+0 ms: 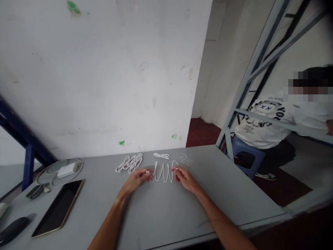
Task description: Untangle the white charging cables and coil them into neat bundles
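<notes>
My left hand [137,179] pinches a small white plug [147,171] at one end of a white cable [163,177], which lies in tight zigzag loops on the table. My right hand [186,179] pinches a similar white end [176,168] on the other side of those loops. Just beyond them lie a looped bundle of white cables [129,163], a small white coil [161,156] and a thin, tangled white wire [186,159]. All of this rests on a grey table [166,211].
Toward the left lie a dark tablet with a gold edge [58,208], a white power adapter with a looped cord [67,170], and dark objects [14,230]. At right, a person in a white T-shirt [265,121] sits on a blue stool [247,156] behind a grey metal frame [256,69].
</notes>
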A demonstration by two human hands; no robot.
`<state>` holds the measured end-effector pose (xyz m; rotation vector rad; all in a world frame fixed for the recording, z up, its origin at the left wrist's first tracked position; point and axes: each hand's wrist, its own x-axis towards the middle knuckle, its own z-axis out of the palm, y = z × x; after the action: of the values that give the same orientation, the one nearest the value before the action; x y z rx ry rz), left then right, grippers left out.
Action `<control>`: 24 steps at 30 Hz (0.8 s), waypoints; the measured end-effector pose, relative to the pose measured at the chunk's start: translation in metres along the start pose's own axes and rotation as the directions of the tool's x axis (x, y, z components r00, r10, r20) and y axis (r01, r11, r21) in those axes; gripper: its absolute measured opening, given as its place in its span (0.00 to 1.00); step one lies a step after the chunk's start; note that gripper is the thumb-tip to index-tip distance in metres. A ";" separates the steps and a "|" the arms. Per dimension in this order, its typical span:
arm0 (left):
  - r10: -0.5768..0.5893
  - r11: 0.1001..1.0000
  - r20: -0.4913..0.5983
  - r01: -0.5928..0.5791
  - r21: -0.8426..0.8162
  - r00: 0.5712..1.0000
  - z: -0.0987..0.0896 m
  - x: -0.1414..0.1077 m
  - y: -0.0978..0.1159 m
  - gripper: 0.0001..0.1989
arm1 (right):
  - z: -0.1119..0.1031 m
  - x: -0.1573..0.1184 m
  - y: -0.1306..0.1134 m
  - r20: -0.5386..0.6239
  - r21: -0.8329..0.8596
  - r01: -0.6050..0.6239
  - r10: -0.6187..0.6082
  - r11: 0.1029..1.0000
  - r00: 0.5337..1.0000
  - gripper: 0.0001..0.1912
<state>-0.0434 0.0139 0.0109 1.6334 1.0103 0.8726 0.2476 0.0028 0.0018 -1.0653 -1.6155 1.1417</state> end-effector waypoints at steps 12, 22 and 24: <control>-0.005 0.998 0.067 0.001 0.062 0.998 -0.001 -0.003 0.004 0.20 | -0.001 -0.002 -0.001 0.104 -0.074 0.031 -0.023 0.997 0.994 0.18; 0.000 0.994 0.096 -0.010 0.111 0.995 -0.002 -0.002 0.005 0.21 | 0.005 -0.004 0.000 0.122 -0.146 0.040 -0.022 0.989 0.992 0.17; -0.007 0.994 0.094 -0.004 0.113 0.996 -0.002 -0.003 0.006 0.21 | 0.005 -0.004 0.000 0.119 -0.152 0.037 -0.019 0.988 0.993 0.17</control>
<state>-0.0450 0.0110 0.0174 1.7520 1.0102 0.7413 0.2441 -0.0025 0.0004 -1.0871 -1.8298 1.0928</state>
